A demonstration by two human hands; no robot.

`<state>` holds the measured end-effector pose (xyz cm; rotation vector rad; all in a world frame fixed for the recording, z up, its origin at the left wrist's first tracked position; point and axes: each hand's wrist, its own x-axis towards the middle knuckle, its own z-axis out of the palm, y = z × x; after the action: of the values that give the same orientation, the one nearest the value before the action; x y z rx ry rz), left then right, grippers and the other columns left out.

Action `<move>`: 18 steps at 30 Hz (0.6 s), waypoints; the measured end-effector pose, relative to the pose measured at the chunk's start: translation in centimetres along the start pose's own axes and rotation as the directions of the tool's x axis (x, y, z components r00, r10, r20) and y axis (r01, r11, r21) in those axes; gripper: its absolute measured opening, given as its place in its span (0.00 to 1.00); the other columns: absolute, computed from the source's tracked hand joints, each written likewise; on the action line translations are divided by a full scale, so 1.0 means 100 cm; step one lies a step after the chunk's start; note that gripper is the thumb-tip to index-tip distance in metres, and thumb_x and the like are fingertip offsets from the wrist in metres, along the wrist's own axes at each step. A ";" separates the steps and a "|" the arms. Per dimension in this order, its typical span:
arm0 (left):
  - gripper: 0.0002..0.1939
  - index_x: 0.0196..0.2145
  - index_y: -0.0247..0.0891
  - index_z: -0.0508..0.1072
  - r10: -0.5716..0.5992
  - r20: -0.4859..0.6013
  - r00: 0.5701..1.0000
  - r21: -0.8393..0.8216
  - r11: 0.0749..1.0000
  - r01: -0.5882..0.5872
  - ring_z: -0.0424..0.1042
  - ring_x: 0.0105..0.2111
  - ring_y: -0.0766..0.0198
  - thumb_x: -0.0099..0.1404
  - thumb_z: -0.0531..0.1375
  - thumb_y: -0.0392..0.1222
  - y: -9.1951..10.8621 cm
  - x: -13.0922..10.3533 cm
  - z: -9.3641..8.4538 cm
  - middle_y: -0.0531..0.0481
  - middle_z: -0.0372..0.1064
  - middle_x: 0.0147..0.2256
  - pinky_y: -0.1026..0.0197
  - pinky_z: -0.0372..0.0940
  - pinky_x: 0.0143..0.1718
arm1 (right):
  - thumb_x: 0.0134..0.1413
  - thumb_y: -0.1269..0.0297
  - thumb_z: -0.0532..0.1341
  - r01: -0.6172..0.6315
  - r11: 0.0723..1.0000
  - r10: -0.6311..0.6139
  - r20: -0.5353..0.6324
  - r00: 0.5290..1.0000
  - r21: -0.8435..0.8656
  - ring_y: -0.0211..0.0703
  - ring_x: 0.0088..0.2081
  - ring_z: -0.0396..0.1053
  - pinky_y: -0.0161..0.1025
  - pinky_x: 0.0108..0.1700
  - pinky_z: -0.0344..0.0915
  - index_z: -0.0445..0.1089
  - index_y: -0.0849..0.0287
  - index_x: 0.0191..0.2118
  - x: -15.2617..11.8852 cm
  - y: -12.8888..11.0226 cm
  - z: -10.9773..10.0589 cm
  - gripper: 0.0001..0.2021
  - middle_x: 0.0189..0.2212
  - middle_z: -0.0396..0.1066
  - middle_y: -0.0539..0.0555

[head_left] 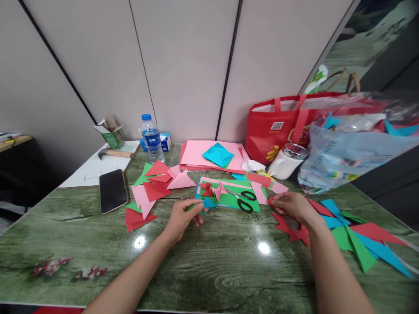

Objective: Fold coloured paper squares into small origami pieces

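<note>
My left hand [183, 218] is closed in a pinch on a small folded blue and green paper piece [209, 203]; its blue points stick out past my fingertips. To the right, my right hand [291, 206] has its fingers together on a small red paper piece [270, 201]. Jagged red paper cut-outs [296, 234] lie under and beside that hand. Between the hands are scissors [245, 201] with black handles, resting on stacked green, pink and blue paper strips [229, 203]. Small folded red and pink paper shapes [218, 190] sit by the blades.
Folded paper triangles [156, 192] and a phone [113, 191] lie left, near a hammer [118, 154] and water bottle [152, 141]. Pink sheets [196, 152] are at the back. A white mug [284, 165], red bag [262, 126] and plastic bag [327, 161] stand right, behind coloured scraps [360, 250].
</note>
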<state>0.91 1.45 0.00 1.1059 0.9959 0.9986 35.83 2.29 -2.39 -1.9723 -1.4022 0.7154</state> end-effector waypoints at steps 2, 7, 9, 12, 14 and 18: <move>0.13 0.33 0.31 0.74 -0.004 0.006 1.000 0.008 1.000 0.004 0.66 0.16 0.70 0.52 0.63 0.44 0.000 0.000 0.001 0.48 0.72 0.26 0.68 0.60 0.14 | 0.33 0.60 0.67 -0.120 0.946 0.103 0.071 0.992 0.300 0.46 0.21 0.72 0.38 0.25 0.70 0.68 0.58 0.29 -0.005 0.001 0.000 0.13 0.18 0.72 0.53; 0.13 0.31 0.31 0.74 -0.018 0.018 1.000 0.041 0.999 0.017 0.66 0.17 0.70 0.53 0.62 0.45 0.000 -0.001 0.003 0.48 0.72 0.27 0.68 0.61 0.15 | 0.26 0.60 0.72 -0.115 0.814 0.080 0.086 0.993 0.570 0.47 0.26 0.74 0.39 0.31 0.74 0.68 0.58 0.35 -0.012 -0.014 0.000 0.23 0.23 0.72 0.51; 0.13 0.31 0.31 0.74 -0.019 0.020 1.000 0.051 0.999 0.018 0.66 0.17 0.70 0.54 0.62 0.45 0.000 -0.001 0.003 0.47 0.72 0.28 0.68 0.61 0.15 | 0.26 0.59 0.72 -0.086 0.775 0.034 0.095 0.995 0.626 0.45 0.28 0.74 0.38 0.33 0.73 0.69 0.59 0.29 -0.012 -0.020 0.002 0.19 0.24 0.72 0.51; 0.12 0.31 0.31 0.74 -0.020 0.029 0.999 0.047 0.999 0.019 0.66 0.17 0.71 0.54 0.62 0.45 0.000 -0.001 0.002 0.47 0.72 0.28 0.68 0.61 0.16 | 0.27 0.61 0.73 -0.070 0.739 -0.018 0.124 0.992 0.670 0.42 0.29 0.73 0.36 0.34 0.72 0.69 0.60 0.24 -0.012 -0.026 0.006 0.16 0.26 0.73 0.51; 0.12 0.31 0.31 0.74 -0.030 0.043 0.999 0.033 0.999 0.029 0.66 0.18 0.71 0.54 0.61 0.45 -0.001 -0.001 0.002 0.46 0.72 0.29 0.69 0.61 0.16 | 0.28 0.61 0.72 -0.077 0.731 -0.007 0.120 0.993 0.678 0.41 0.30 0.73 0.36 0.35 0.71 0.69 0.61 0.25 -0.014 -0.032 0.010 0.15 0.27 0.73 0.51; 0.13 0.33 0.31 0.73 -0.075 0.093 0.993 -0.017 0.997 0.077 0.66 0.18 0.71 0.55 0.62 0.45 -0.001 -0.002 0.003 0.46 0.72 0.30 0.69 0.61 0.16 | 0.31 0.59 0.71 -0.063 0.748 -0.054 0.155 0.986 0.660 0.34 0.24 0.69 0.31 0.27 0.67 0.70 0.61 0.25 -0.024 -0.050 0.027 0.15 0.22 0.70 0.48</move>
<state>1.13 1.15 -0.02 1.0797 0.9445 0.8871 30.05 1.76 -0.33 -1.3636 -1.0152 1.2107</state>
